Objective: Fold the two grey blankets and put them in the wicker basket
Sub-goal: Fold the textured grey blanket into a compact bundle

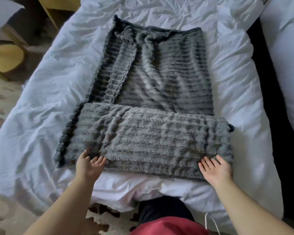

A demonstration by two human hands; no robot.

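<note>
A grey ribbed fluffy blanket (153,99) lies lengthwise on the white bed (46,99). Its near end is folded over into a thick band (148,141) running across the bed. My left hand (89,164) is at the band's near left corner, palm up, fingers spread and touching the edge. Beside the near right corner is my right hand (215,168), fingers apart against the fabric. Neither hand grips the blanket. Only one blanket shows, and no wicker basket is in view.
The rumpled white duvet covers the bed. A yellow wooden chair (5,58) stands on the patterned carpet at the left. A second white bed or pillow (285,48) lies at the right beyond a dark gap (268,116).
</note>
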